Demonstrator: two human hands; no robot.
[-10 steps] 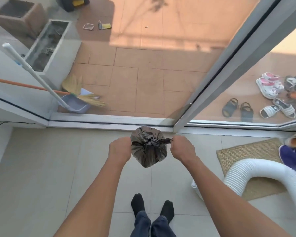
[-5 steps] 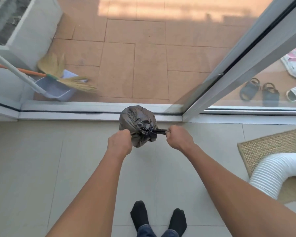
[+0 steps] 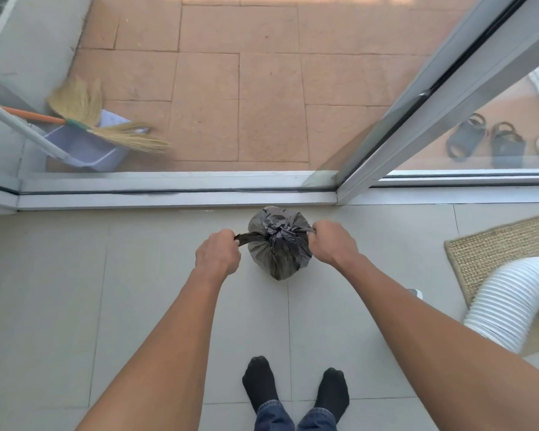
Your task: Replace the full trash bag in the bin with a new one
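Trash bag (image 3: 277, 247) now hangs lower, in front of door track (image 3: 175, 194), knot pulled tighter than half second ago. Left hand (image 3: 217, 256) and right hand (image 3: 333, 244) each clench one tie end. Bag sealed, ready for carrying out.

You have nothing to read here: no lettering, label, brand, number or sign shows on any surface in the head view (anything printed, if present, is too small or blurred to tell).
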